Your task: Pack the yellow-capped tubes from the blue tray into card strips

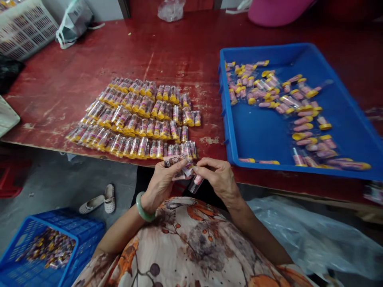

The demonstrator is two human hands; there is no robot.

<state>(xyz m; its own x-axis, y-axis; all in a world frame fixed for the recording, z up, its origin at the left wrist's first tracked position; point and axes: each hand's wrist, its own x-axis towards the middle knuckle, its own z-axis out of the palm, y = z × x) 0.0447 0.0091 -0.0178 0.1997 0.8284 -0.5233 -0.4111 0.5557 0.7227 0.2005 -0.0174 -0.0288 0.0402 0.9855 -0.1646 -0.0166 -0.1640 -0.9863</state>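
Note:
My left hand (160,179), with a pale green bangle at the wrist, pinches a few small printed labels (175,161) between thumb and fingers. Close beside it, my right hand (220,177) has its thumb and forefinger closed on a small transparent tube (196,184) with pink contents, which hangs tilted below the fingertips. The two hands nearly meet in front of my body, at the table's near edge. Just beyond them lie several rows of wrapped tubes (134,115) with yellow bases. The fingers partly cover the tube's upper end.
On the right of the red table (197,48), a blue tray (260,131) holds several loose yellow-ended tubes (269,87). A blue crate (89,227) with many small pieces stands on the floor at left, near white shoes (109,198). Plastic sheeting (299,227) lies at lower right.

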